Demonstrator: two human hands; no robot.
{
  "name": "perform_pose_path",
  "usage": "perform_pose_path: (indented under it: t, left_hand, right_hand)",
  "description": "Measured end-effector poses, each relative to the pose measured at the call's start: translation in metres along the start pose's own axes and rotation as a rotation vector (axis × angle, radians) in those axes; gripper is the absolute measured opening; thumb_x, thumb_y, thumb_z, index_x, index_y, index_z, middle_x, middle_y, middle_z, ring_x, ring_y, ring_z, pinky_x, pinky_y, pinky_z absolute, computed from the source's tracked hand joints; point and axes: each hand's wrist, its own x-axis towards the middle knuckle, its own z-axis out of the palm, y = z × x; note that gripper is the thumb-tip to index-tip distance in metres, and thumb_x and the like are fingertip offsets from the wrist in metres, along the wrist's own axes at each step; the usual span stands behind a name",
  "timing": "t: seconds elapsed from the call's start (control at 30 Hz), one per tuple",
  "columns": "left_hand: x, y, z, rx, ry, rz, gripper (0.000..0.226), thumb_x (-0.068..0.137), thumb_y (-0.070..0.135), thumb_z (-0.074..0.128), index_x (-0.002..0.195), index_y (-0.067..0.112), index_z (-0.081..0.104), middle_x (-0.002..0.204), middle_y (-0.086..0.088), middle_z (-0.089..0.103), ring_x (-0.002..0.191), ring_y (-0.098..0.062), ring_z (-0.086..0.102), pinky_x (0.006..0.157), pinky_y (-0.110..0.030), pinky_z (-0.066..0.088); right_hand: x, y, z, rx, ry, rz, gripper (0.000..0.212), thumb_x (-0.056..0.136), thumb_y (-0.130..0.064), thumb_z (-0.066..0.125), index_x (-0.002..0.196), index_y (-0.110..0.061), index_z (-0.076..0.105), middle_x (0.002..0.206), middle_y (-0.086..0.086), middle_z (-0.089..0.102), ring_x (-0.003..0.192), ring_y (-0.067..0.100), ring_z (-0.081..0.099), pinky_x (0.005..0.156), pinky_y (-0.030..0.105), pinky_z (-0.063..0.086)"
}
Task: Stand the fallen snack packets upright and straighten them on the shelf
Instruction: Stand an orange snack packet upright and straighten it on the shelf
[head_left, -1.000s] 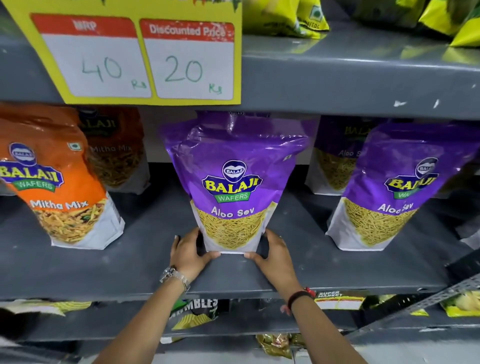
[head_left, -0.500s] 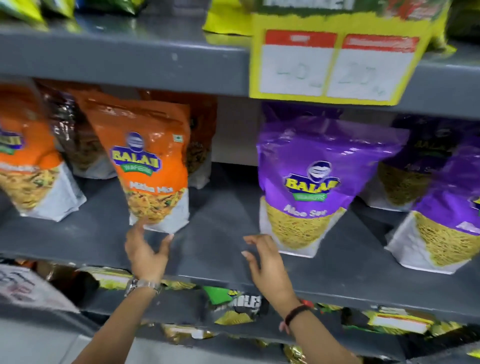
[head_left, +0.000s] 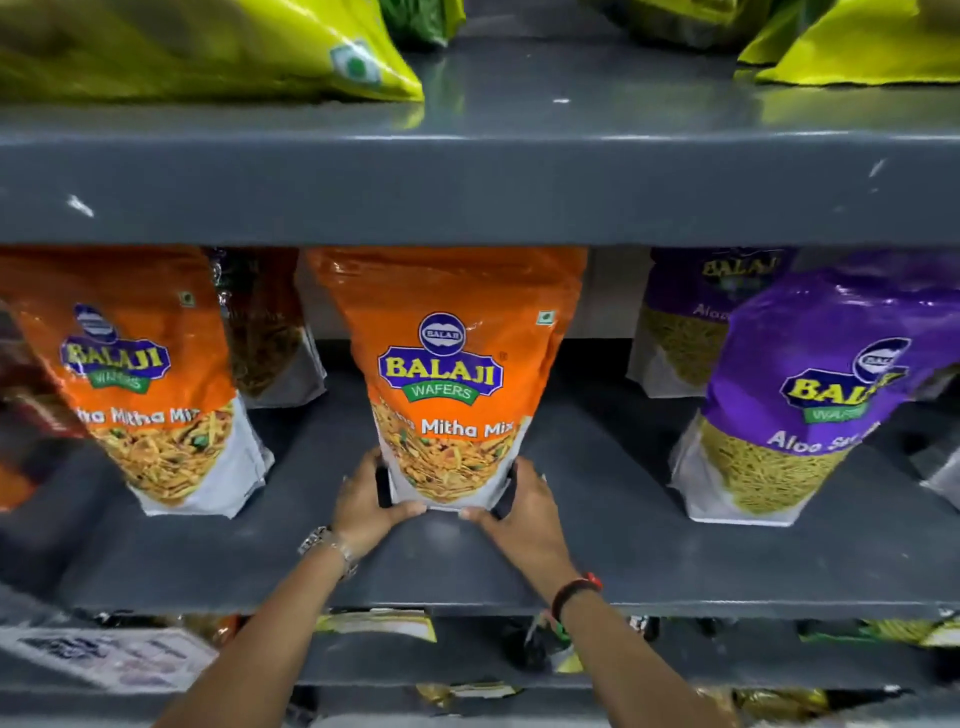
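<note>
Head camera faces the shelf (head_left: 467, 561) closely, angled downward.

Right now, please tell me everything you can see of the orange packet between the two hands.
The orange Mitha Mix packet is a glossy plastic pouch with a Balaji Wafers logo, a snack picture and a white base. It stands upright, facing front, on the grey shelf. The left hand and right hand cup its bottom corners.

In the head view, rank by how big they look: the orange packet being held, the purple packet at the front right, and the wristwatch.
1. Orange packet, held at its base by both hands.
2. Purple packet. It looks about as big, but the frame edge cuts it off, so the top two are unsure.
3. Wristwatch, clearly smallest.
</note>
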Motion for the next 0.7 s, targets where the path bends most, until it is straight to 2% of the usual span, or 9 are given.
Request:
perform_pose_path:
  t: [0.1,0.27,0.43,0.7]
  left_hand:
    - [0.0,-0.003,0.002,0.091,0.072,0.005,0.075,0.063,0.021,0.078,0.124,0.008,0.036,0.131,-0.014,0.05,0.122,-0.034,0.041,0.105,-0.047,0.031]
    - [-0.012,-0.003,0.017,0.193,0.157,0.059,0.073,0.057,0.028,0.081,0.116,0.006,0.045,0.119,-0.015,0.058,0.112,-0.034,0.049,0.1,-0.045,0.033]
    - [-0.016,-0.009,0.02,0.264,0.116,0.109,0.083,0.056,0.033,0.081,0.124,0.009,0.04,0.127,-0.012,0.055,0.119,-0.033,0.047,0.108,-0.047,0.023]
    - [-0.02,-0.009,0.022,0.246,0.136,0.076,0.073,0.061,0.03,0.078,0.121,0.008,0.042,0.126,-0.012,0.057,0.118,-0.033,0.047,0.11,-0.05,0.022]
  right_hand:
    - [-0.003,-0.001,0.002,0.023,0.015,-0.001,0.064,0.066,-0.031,0.077,0.119,-0.018,0.042,0.126,0.005,0.056,0.117,0.024,0.048,0.104,0.048,0.038]
    - [-0.01,0.01,-0.012,-0.015,-0.015,0.011,0.064,0.069,-0.03,0.076,0.122,-0.021,0.04,0.13,0.005,0.054,0.12,0.024,0.047,0.098,0.044,0.044]
    - [-0.019,0.014,-0.014,-0.091,0.002,-0.007,0.077,0.066,-0.034,0.078,0.129,-0.022,0.035,0.134,0.003,0.05,0.122,0.023,0.044,0.101,0.041,0.042]
    - [-0.019,0.02,-0.011,-0.128,0.03,-0.001,0.072,0.069,-0.032,0.075,0.13,-0.021,0.037,0.132,0.005,0.052,0.12,0.024,0.047,0.096,0.037,0.043]
